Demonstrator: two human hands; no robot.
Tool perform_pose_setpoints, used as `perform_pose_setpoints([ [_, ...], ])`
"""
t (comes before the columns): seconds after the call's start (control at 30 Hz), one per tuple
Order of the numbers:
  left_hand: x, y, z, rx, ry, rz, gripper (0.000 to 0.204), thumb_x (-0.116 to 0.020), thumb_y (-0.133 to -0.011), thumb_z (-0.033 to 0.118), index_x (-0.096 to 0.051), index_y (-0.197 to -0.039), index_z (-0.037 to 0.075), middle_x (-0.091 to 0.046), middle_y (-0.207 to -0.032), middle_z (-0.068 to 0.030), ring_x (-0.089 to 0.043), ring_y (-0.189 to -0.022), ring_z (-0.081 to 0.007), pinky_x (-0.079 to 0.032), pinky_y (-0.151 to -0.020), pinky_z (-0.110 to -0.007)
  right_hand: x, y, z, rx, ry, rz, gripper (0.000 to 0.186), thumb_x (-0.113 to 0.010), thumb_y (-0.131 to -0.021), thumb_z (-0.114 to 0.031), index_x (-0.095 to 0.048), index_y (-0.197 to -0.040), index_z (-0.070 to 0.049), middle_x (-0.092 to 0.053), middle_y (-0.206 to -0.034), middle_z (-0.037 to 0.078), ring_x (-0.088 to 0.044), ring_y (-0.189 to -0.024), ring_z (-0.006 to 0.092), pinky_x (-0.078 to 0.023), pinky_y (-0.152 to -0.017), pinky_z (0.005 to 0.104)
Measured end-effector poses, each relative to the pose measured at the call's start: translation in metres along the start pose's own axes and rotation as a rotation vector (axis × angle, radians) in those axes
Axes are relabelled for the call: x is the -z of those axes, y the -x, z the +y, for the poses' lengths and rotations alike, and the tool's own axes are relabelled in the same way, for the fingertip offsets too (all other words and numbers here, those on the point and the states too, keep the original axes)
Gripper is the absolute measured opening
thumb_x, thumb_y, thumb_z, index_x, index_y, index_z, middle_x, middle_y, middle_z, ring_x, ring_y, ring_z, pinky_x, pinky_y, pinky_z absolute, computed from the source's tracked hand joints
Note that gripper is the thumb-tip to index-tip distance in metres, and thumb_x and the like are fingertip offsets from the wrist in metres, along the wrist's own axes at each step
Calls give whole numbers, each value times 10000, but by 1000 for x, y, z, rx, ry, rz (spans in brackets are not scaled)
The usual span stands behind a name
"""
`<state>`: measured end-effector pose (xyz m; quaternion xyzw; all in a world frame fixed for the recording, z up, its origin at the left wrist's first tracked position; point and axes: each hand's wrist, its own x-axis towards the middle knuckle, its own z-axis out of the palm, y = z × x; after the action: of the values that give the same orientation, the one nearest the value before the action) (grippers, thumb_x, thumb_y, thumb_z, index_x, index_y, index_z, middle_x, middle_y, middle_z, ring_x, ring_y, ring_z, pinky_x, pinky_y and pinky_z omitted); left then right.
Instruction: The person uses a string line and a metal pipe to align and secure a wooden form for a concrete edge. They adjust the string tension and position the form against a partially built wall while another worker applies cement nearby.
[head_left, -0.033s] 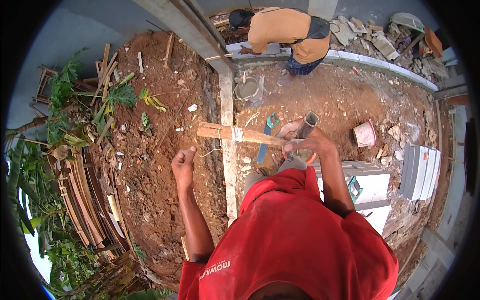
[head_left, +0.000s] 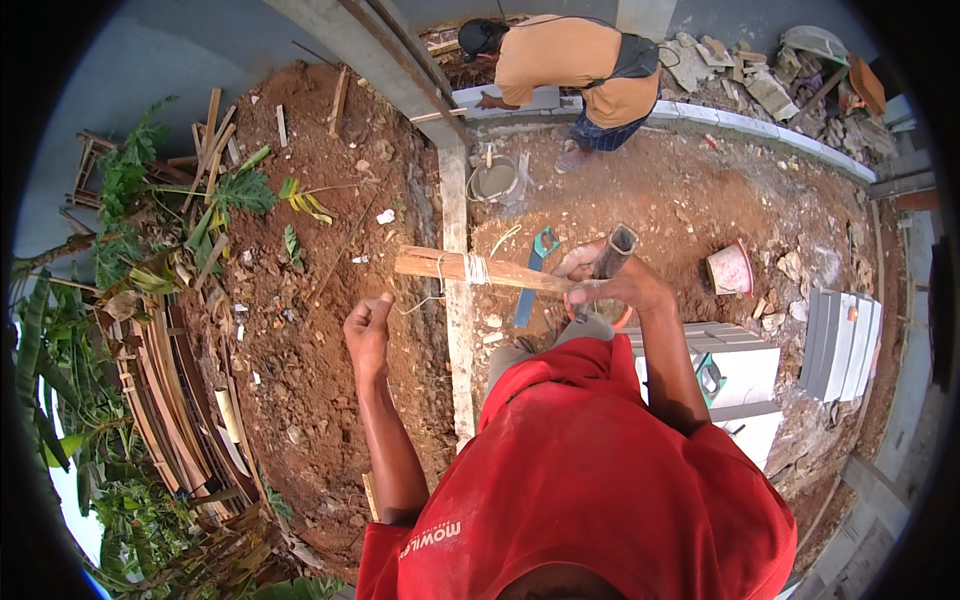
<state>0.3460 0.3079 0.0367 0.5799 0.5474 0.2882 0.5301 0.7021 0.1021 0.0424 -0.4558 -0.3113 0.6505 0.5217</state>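
My left hand [head_left: 368, 335] is closed in a pinch over the soil, and a thin loose length of white string leads toward its thumb and fingertip. That string [head_left: 476, 269] is wound several times round a split wooden stake [head_left: 425, 262], which lies level in front of me. At the stake's right, narrower end, my right hand [head_left: 632, 286] is wrapped round it. A dark, square-ended tool like a hammer head [head_left: 613, 252] sticks up beside the right fingers. How that hand grips it is partly hidden.
Below the stake lies a handsaw [head_left: 535, 270]; another saw [head_left: 710, 378] rests on pale blocks [head_left: 745, 415]. A concrete beam [head_left: 455, 200] crosses the ground. A bucket of mortar [head_left: 492, 180], a pinkish bucket [head_left: 730, 270] and stacked blocks [head_left: 840, 345] stand around. A co-worker [head_left: 570, 65] bends over a block wall.
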Motion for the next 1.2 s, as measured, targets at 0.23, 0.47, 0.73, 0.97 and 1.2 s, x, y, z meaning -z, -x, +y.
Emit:
perform_pose_setpoints([
  [0.23,-8,-14,1,-32,15,-66,269,-730,-989,218,-628,-764,112,-431,-614,104,-277,-541,-20,-203,-500,-245,10,10,5,72,143,51,335,-834,-780,-123,-728,-1068,11,-735,-962,76,-681,-928,164,-512,-833,325],
  [0.47,-1,-31,-3,-105,13,-111,257,-731,-983,231,-629,-766,139,-445,-606,110,-277,-508,-8,-188,-475,-239,-15,30,5,134,68,117,403,-873,-785,-172,-721,-1102,26,-700,-870,37,-641,-735,108,-495,-630,261],
  [0.73,11,-30,-8,-79,-7,-124,227,-755,-954,236,-692,-783,100,-577,-686,51,-394,-622,-67,-330,-611,-284,-61,50,3,67,59,251,505,-875,-664,-287,-746,-1042,21,-709,-921,45,-650,-857,150,-485,-757,285],
  [0.97,33,-28,-16,-122,49,-129,225,-759,-949,210,-689,-765,100,-535,-652,82,-353,-584,-46,-276,-566,-258,-89,55,16,121,163,205,449,-845,-773,-218,-716,-1127,27,-742,-905,77,-691,-825,139,-527,-746,287],
  [1.2,50,-24,-27,-167,155,-141,223,-741,-967,164,-678,-766,93,-521,-662,101,-351,-591,-19,-259,-548,-237,-118,64,28,100,182,248,471,-865,-705,-253,-738,-1057,34,-709,-930,79,-644,-774,137,-538,-647,290],
])
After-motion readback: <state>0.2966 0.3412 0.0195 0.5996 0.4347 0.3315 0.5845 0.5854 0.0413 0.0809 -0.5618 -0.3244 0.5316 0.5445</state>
